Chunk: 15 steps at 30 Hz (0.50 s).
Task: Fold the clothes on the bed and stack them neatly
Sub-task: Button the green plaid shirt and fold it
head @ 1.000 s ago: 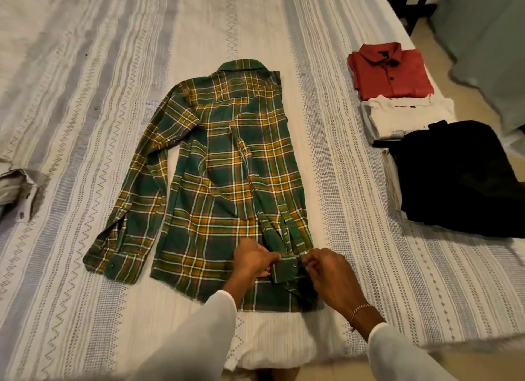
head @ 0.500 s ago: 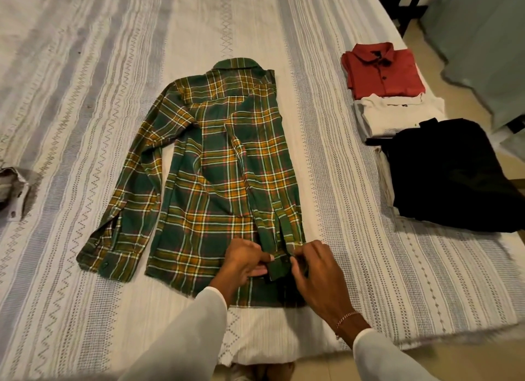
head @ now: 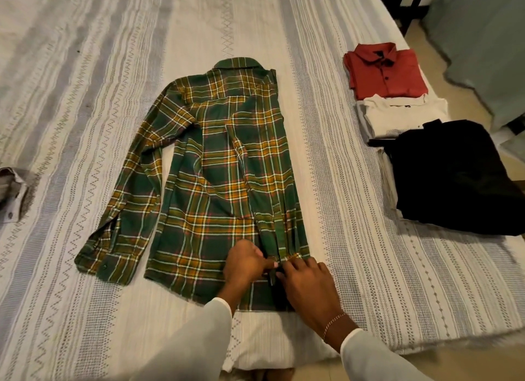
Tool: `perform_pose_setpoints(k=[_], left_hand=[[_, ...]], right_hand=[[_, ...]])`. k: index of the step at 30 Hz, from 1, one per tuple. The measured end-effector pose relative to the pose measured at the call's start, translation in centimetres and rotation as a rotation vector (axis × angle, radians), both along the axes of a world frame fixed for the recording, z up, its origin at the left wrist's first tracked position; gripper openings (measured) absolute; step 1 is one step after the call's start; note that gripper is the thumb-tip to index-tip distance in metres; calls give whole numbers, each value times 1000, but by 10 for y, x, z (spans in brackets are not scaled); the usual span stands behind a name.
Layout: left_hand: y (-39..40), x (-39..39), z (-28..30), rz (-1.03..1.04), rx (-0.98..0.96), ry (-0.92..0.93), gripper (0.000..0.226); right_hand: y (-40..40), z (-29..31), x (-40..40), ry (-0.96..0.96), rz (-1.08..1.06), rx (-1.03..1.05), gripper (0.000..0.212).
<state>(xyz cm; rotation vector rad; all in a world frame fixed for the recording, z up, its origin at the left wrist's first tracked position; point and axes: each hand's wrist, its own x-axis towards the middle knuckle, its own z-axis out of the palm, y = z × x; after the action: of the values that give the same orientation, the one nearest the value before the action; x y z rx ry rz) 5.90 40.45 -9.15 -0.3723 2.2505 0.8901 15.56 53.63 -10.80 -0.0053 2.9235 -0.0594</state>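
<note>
A green and yellow plaid shirt (head: 224,167) lies back up on the bed, collar pointing away from me. Its right side and sleeve are folded in over the back; the left sleeve (head: 127,198) is spread out on the bedspread. The folded sleeve's cuff lies near the hem, and both hands meet on it. My left hand (head: 245,262) pinches the cuff from the left. My right hand (head: 308,284) holds it from the right, fingers curled on the cloth. A folded red shirt (head: 386,71), a white garment (head: 403,113) and a black one (head: 451,176) lie in a row at the right.
The striped white and grey bedspread (head: 355,238) covers the whole bed. A crumpled light garment (head: 12,193) lies at the left edge. The bed's near edge runs just below my wrists. Past the bed's right edge are floor and a grey-green curtain (head: 483,39).
Both hands have slid the cuff a little up the shirt and drawn closer together. The view has shifted slightly; the shirt's body has not moved.
</note>
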Motion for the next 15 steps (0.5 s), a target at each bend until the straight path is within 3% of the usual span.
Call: perform_pose_setpoints(k=[3,7,9,11,15], left_hand=[[14,-1,10,-204,-155,392,23],[29,-12,-10,-645,-241,758,50],[23,-19,-26,-744,-326,678,62],[10,-18,-41,-770,-372,529,70],[-7,-19,-44,-769,-282,478,71]], right_hand=[[-3,11,-11,31,-32,24,36],[5,10,-33,182,-69,-58,47],[8,-9,-36,182,-40,-94,46],[13,-26,-30,78,-48,-78,61],[15,-41,-26,-46,-61,-73,67]])
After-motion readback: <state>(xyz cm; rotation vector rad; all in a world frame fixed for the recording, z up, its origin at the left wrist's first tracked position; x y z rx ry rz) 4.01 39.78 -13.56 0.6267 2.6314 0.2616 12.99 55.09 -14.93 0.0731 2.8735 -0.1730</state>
